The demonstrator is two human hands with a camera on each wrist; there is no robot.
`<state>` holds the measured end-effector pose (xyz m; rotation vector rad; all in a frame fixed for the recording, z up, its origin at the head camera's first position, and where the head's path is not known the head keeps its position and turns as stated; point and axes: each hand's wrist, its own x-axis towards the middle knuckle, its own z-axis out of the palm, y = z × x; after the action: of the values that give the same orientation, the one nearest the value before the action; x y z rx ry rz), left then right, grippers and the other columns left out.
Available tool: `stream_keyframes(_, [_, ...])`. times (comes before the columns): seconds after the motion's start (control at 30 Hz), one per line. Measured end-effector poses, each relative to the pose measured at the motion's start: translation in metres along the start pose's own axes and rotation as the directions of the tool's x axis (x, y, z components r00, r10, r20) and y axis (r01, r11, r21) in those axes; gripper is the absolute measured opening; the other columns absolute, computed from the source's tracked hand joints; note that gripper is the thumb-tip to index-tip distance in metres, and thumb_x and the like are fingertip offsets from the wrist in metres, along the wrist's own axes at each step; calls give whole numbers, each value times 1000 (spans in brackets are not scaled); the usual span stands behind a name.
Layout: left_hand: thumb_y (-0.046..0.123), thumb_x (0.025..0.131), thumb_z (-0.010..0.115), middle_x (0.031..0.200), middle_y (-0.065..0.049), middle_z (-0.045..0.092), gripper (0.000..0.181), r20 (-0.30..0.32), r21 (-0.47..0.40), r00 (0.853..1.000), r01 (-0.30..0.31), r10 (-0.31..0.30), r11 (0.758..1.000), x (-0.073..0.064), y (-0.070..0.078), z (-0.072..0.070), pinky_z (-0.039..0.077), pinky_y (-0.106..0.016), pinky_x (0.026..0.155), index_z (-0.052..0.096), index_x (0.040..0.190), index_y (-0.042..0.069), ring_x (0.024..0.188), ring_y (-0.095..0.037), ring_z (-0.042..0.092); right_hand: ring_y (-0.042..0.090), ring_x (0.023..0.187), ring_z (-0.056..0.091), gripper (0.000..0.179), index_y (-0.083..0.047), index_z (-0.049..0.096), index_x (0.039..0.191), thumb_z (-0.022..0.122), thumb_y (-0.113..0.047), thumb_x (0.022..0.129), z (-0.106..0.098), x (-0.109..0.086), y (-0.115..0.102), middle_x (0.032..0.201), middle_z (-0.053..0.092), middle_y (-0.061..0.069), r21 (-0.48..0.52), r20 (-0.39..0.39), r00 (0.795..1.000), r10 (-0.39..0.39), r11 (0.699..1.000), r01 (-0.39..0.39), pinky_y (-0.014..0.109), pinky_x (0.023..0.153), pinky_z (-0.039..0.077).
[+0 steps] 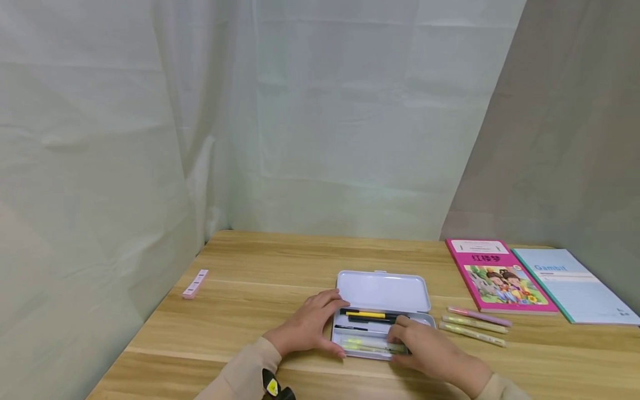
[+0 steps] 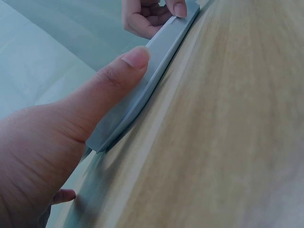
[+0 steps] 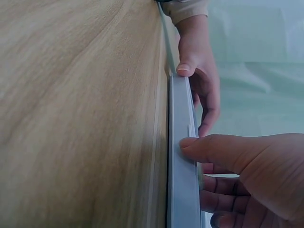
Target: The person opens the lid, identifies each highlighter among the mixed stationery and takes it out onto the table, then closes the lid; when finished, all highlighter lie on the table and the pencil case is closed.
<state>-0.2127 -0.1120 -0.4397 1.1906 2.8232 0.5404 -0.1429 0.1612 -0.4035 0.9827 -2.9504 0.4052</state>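
A white pencil case (image 1: 383, 290) lies on the wooden table with its lid folded back. Its back part holds a yellow-and-black pen (image 1: 367, 314) and black pens (image 1: 371, 320); yellow highlighters (image 1: 367, 345) lie in the front part. My left hand (image 1: 311, 322) grips the case's left end, thumb at the front corner and fingers along the side. At the front right, my right hand (image 1: 425, 344) has its thumb (image 3: 190, 145) on the outer front wall and its fingers curled over into the case. The right fingertips are partly hidden in the head view.
Right of the case lie a pink highlighter (image 1: 479, 316) and two yellow highlighters (image 1: 472, 335). Farther back are a pink book (image 1: 500, 278) and a pale blue notebook (image 1: 575, 286). A small pink-and-white strip (image 1: 195, 283) lies near the table's left edge. Pale curtains (image 1: 340, 122) hang behind.
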Motion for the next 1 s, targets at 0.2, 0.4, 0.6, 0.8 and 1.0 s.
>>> stream_keyframes(0.2, [69,65,74,151,-2,37,93,2,-4,1000,3,-3,1000,0,0,-2,31,-48,116,44,140,23,143,-23,31,-3,72,47,15,-21,64,89,75,-26,81,0,0,1,89,56,-14,12,-1,1000,-4,1000,4,23,62,48])
stream_keyframes(0.4, [71,65,72,151,-2,38,93,9,2,1000,6,-6,1000,0,0,-2,31,-48,116,44,140,23,143,-23,31,-3,72,49,14,-21,65,89,75,-24,81,0,-1,1,87,56,-14,16,-16,1000,-12,1000,12,23,61,48])
stream_keyframes(0.6, [71,64,72,150,-2,39,94,-1,8,1000,7,-7,1000,-1,1,-1,31,-48,116,45,140,23,143,-23,31,-5,71,48,13,-19,66,89,75,-21,81,-1,-1,3,84,56,-15,46,-31,999,-40,998,42,20,61,47])
stream_keyframes(0.8, [70,64,74,149,-2,40,94,-7,10,1000,-1,1,1000,0,0,-1,32,-48,116,45,140,22,142,-23,32,-7,70,45,11,-18,67,90,75,-21,82,-1,-2,4,82,56,-16,71,-39,998,-40,997,43,18,60,45])
stream_keyframes(1.0, [70,64,74,150,-2,39,94,-5,3,1000,2,-2,1000,1,0,-1,31,-48,116,45,140,23,143,-24,32,-6,68,45,9,-17,70,90,74,-21,82,0,-3,4,79,58,-17,86,-65,998,0,996,5,18,58,44])
